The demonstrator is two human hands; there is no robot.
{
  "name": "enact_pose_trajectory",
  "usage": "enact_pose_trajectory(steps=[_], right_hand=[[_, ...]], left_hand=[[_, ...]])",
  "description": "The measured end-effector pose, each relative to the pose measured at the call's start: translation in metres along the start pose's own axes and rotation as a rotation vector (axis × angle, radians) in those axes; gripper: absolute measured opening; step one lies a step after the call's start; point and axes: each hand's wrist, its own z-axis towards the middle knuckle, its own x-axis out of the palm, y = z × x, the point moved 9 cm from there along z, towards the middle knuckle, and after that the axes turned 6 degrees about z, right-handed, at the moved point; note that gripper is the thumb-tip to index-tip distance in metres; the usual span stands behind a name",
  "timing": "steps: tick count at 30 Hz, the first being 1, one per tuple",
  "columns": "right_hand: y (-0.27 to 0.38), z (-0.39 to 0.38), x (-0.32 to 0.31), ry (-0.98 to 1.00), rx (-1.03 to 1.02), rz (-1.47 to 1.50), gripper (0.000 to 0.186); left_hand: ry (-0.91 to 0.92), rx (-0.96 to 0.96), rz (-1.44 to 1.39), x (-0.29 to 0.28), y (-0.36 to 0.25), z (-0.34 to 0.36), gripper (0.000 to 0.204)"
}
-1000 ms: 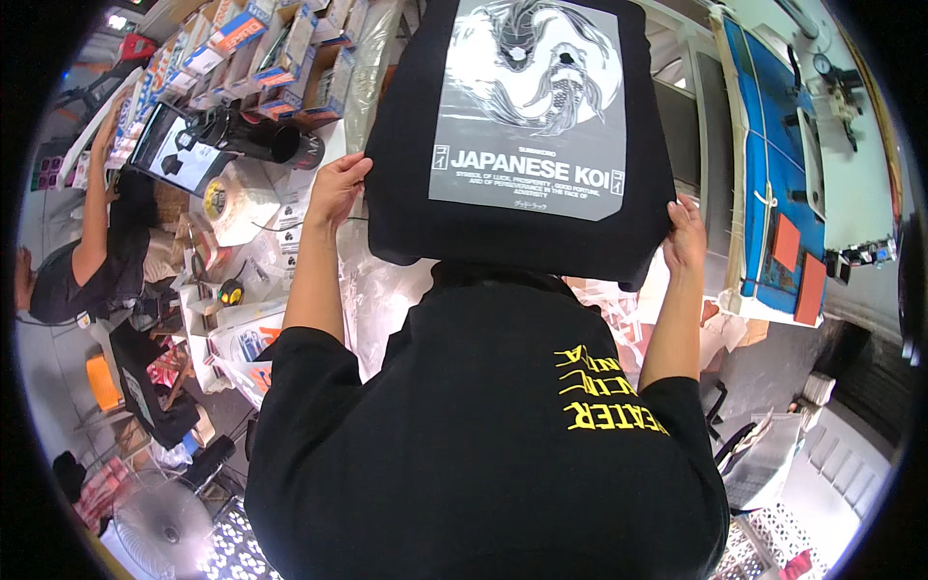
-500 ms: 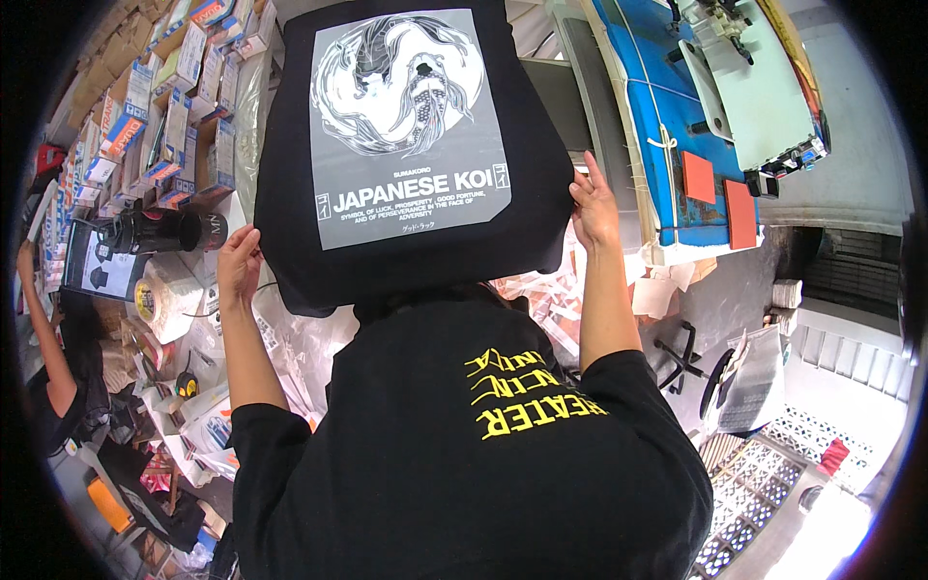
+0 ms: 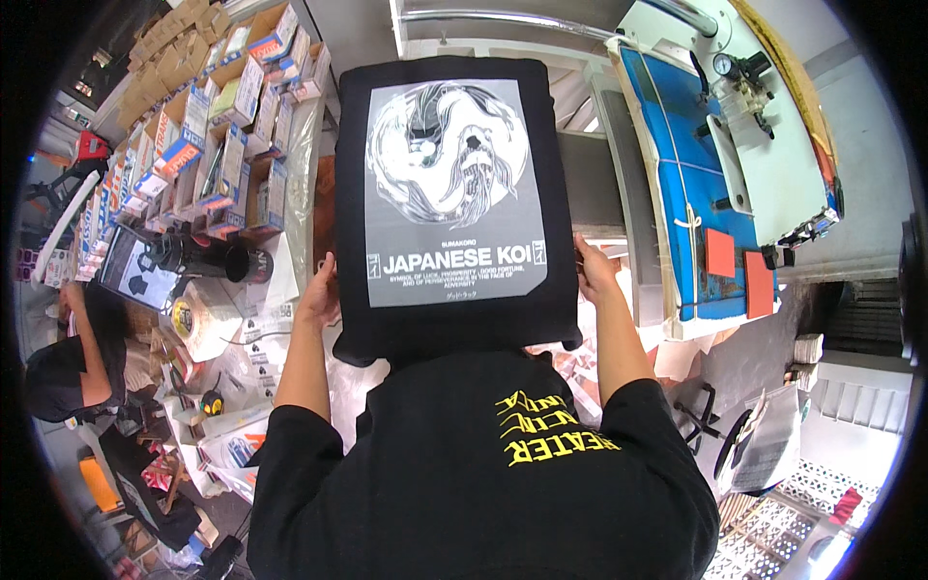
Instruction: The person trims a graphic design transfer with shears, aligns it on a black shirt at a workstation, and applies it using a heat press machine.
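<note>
In front of me a black T-shirt [image 3: 454, 333] lies spread flat and face up, its edges squared into a rectangle. It bears a grey print [image 3: 454, 232] with a white fish drawing above white lettering; the print's lower right corner is cut off. My left hand [image 3: 319, 292] is at the shirt's lower left edge, fingers closed at the cloth and partly hidden by it. On the opposite edge, my right hand [image 3: 595, 273] holds the side of the shirt, its fingertips partly behind the cloth. What supports the shirt underneath is hidden.
Open cardboard boxes [image 3: 224, 174] are stacked at the left, above a tablet-like screen [image 3: 138, 269] and a black cylinder [image 3: 208, 259]. On the right stands a machine with a blue bed [image 3: 667, 164] and red pads [image 3: 719, 253]. A co-worker's arm [image 3: 89, 348] shows far left.
My view has shifted, so the surroundings sit lower and further right. My hands have come closer together, and the shirt's lower part, wider before, now looks narrower and straighter at the sides.
</note>
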Motion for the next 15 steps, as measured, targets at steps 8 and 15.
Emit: enact_pose_trajectory(steps=[8, 15], right_hand=[[0.071, 0.062, 0.078, 0.165, 0.066, 0.013, 0.065], [0.122, 0.160, 0.085, 0.094, -0.124, 0.144, 0.066]], left_hand=[[0.055, 0.162, -0.136, 0.078, -0.107, 0.065, 0.063], [0.237, 0.328, -0.252, 0.093, -0.176, 0.142, 0.061]])
